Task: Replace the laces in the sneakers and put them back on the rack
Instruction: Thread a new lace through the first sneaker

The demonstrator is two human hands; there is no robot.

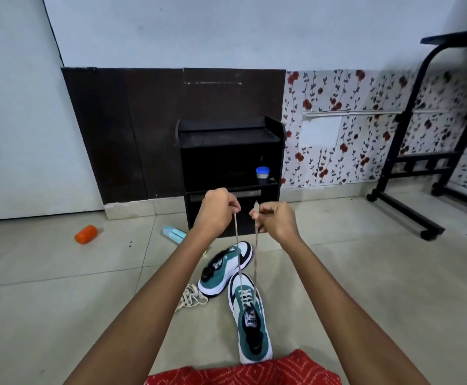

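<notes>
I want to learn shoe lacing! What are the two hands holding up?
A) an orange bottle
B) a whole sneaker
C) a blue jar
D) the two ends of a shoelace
D: the left hand and the right hand each pinch one end of the lace threaded through the near sneaker.

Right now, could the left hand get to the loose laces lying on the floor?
Probably yes, once freed: the left hand pinches a taut lace, but nothing lies between it and the loose laces.
</notes>
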